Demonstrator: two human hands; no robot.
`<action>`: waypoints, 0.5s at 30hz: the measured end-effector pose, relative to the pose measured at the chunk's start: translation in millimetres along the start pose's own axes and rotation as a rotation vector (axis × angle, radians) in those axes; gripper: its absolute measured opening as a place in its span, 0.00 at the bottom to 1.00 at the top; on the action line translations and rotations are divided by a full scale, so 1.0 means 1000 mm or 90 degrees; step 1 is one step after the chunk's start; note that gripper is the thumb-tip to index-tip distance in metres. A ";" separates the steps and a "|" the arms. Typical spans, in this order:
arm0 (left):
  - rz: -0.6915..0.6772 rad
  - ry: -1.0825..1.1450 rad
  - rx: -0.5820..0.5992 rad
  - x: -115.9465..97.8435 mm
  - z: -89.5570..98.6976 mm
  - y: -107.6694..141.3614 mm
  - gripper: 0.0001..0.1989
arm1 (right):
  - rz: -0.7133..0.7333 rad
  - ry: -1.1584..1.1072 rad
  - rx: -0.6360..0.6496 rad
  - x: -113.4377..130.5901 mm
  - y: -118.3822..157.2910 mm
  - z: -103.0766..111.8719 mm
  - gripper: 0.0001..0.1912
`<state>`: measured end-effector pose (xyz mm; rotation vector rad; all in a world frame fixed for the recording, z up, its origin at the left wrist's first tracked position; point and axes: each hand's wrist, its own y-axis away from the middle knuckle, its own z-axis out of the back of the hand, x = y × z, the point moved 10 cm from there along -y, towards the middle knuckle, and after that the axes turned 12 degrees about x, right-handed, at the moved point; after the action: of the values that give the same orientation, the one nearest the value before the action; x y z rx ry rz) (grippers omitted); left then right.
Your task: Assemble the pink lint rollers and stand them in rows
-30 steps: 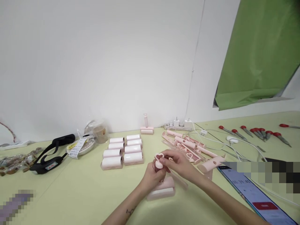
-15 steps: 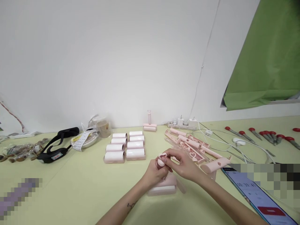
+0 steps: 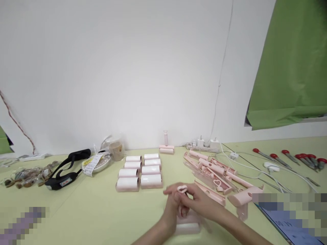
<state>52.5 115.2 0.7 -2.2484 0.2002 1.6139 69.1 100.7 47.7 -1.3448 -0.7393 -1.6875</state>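
A pink lint roller point(image 3: 188, 228) stands on the table in front of me, its white roll low at the front. My left hand point(image 3: 170, 210) is closed around its upright handle, most of which the fingers hide. My right hand point(image 3: 200, 201) folds over the top from the other side, thumb and fingers closed around the handle's upper end. A small pink loop point(image 3: 182, 188) pokes out above the fingers of both hands. Left of them, white sticky rolls point(image 3: 151, 180) lie in clear covers in two columns. Pink holder parts point(image 3: 217, 168) are piled beyond my right hand.
At the back an assembled lint roller point(image 3: 166, 148) stands near a power strip point(image 3: 201, 147) with chargers. White cables point(image 3: 255, 161), red-ended tools point(image 3: 277, 160) and a phone point(image 3: 288, 221) are on the right. On the left lie a black strap point(image 3: 67, 163), a cup point(image 3: 117, 150) and bagged items point(image 3: 30, 173).
My right hand has shifted from pinching the small pink top piece to wrapping over the handle's end beside my left hand. The camera view has tilted slightly, lowering the scene.
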 end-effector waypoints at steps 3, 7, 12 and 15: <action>0.056 0.032 -0.159 0.017 0.013 0.009 0.31 | -0.003 -0.032 -0.056 -0.006 0.001 0.000 0.17; 0.079 0.026 -0.233 0.015 0.016 0.014 0.30 | 0.006 -0.014 -0.088 -0.001 0.003 0.001 0.13; 0.084 0.032 -0.253 0.015 0.022 0.015 0.30 | 0.021 0.061 -0.106 0.007 0.003 0.006 0.12; 0.046 0.016 -0.172 0.014 0.017 0.010 0.30 | 0.040 0.150 -0.101 0.012 0.008 0.007 0.11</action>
<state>39.0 113.4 -19.8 -2.4886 0.0735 1.7425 78.2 99.8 60.3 -1.2322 -0.4317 -1.8462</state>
